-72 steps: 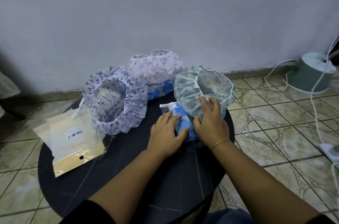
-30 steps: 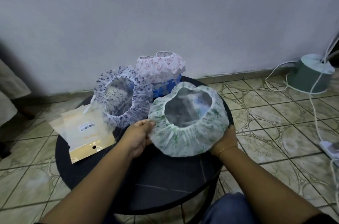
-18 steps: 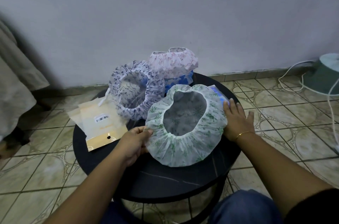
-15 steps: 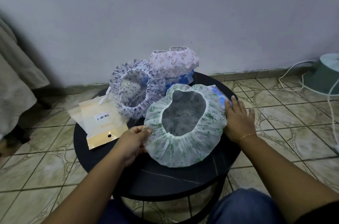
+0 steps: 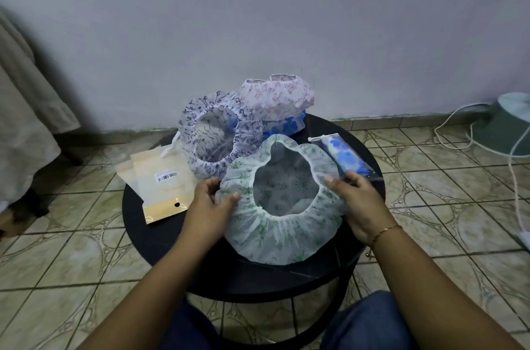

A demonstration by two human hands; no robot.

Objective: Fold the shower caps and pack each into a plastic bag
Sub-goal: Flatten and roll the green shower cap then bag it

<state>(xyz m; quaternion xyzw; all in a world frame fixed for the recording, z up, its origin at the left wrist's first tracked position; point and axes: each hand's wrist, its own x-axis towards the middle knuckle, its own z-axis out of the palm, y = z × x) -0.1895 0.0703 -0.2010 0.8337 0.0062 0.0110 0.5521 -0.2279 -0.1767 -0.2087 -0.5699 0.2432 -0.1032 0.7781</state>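
Note:
A green-flowered shower cap [image 5: 284, 235] lies open side up on the round black table [image 5: 200, 272]. My left hand [image 5: 210, 203] pinches its left rim. My right hand [image 5: 358, 200] grips its right rim. A clear bag holding a folded blue-flowered cap [image 5: 345, 154] lies at the table's right edge, just beyond my right hand. Behind stand a purple-printed cap [image 5: 218, 134] and a pink-printed cap [image 5: 276, 96] on top of a blue-flowered cap [image 5: 284, 124]. Empty plastic bags [image 5: 160, 183] with a barcode label lie at the left.
A grey wall rises just behind the table. Tiled floor surrounds it. A fan base [image 5: 507, 126] with white cables [image 5: 513, 177] stands at the right. Beige cloth [image 5: 23, 109] hangs at the far left. My knees in blue jeans [image 5: 370, 324] are under the table's near edge.
My right hand left the bagged blue cap at the table's right edge and took hold of the green cap's right rim. My left hand kept its hold on the left rim.

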